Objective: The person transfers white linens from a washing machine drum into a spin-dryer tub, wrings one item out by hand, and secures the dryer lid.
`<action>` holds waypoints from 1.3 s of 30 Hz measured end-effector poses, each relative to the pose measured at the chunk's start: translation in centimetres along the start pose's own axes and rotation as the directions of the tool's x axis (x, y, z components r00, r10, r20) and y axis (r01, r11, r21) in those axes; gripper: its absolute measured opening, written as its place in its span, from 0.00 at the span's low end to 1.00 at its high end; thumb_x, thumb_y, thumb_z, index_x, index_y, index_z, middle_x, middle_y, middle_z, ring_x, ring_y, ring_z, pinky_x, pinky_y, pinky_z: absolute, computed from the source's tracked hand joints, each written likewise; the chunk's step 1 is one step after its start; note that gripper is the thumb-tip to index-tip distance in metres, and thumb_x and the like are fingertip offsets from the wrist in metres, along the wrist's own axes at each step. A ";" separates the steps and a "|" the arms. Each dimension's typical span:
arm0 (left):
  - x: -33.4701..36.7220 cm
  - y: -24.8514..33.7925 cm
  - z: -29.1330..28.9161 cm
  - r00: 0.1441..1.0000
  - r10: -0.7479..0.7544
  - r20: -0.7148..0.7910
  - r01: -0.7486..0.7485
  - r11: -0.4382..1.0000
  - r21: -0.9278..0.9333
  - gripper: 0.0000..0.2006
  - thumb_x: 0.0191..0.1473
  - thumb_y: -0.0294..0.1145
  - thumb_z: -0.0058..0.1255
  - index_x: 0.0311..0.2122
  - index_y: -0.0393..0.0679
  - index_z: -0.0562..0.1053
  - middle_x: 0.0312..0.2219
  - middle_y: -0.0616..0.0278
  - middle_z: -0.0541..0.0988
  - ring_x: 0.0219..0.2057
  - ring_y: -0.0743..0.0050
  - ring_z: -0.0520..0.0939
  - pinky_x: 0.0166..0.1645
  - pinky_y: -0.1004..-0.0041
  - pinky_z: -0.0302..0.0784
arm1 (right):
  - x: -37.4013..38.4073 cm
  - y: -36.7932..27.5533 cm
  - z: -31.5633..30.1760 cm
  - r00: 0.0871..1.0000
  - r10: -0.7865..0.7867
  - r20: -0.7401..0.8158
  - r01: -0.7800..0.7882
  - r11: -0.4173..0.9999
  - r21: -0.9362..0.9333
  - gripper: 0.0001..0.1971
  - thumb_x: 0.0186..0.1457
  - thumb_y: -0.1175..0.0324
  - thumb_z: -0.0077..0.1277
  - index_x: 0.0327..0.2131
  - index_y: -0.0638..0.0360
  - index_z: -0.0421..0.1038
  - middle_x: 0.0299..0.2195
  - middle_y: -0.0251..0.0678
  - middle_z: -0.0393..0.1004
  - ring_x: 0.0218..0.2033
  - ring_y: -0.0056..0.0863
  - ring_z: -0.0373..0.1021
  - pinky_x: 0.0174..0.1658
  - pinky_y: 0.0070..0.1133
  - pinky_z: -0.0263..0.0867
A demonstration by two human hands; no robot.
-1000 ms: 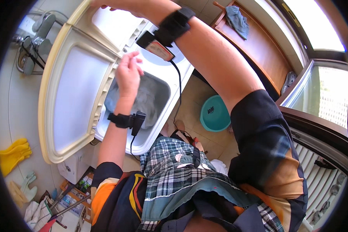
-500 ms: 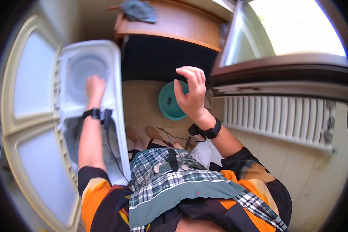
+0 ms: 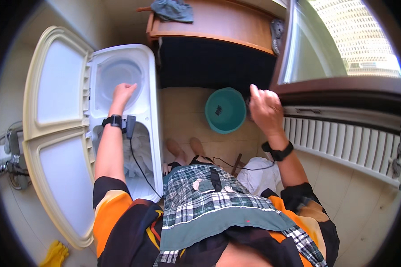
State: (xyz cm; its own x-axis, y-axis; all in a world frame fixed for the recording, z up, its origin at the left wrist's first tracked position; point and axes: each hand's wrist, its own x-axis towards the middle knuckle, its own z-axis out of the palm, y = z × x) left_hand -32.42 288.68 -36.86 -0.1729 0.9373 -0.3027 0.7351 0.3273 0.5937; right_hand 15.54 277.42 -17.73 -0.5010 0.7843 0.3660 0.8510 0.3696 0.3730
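A white twin-tub washing machine stands on my left, both hinged lids raised. Over its round spin tub is my left hand, fingers drawn together; whether anything is between them is hidden. Beneath my left forearm, pale wet-looking cloth lies in the wash tub. My right hand is raised at the right, beside the teal basin on the floor. Its index finger sticks out and the others are loosely bent, with nothing seen in them. A black strap device sits on each wrist.
A wooden table with a grey-blue cloth is at the back. An open window and a white radiator are on the right. White fabric lies near my legs. Yellow gloves lie at lower left; a tap is behind the lids.
The view has shifted, so the surroundings sit farther right. My right hand has moved outward from above the basin to its right side, its fingers more bent. My left hand stays over the spin tub.
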 end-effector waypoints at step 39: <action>-8.7 2.0 -18.7 0.734 0.315 -0.602 0.252 0.698 0.671 0.14 0.52 0.44 0.53 0.33 0.44 0.69 0.25 0.53 0.79 0.26 0.49 0.79 0.30 0.56 0.72 | -12.1 9.8 2.4 0.933 0.359 0.020 -0.359 0.924 0.135 0.25 0.47 0.67 0.56 0.52 0.44 0.69 0.41 0.18 0.76 0.49 0.21 0.64 0.51 0.25 0.46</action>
State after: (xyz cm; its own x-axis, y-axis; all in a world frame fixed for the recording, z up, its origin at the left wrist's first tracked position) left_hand -41.68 283.44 -19.05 -0.2905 0.8627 0.4139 0.9091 0.3838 -0.1620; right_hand 30.33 272.73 -20.59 -0.1583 0.8747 0.4581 0.9870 0.1273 0.0981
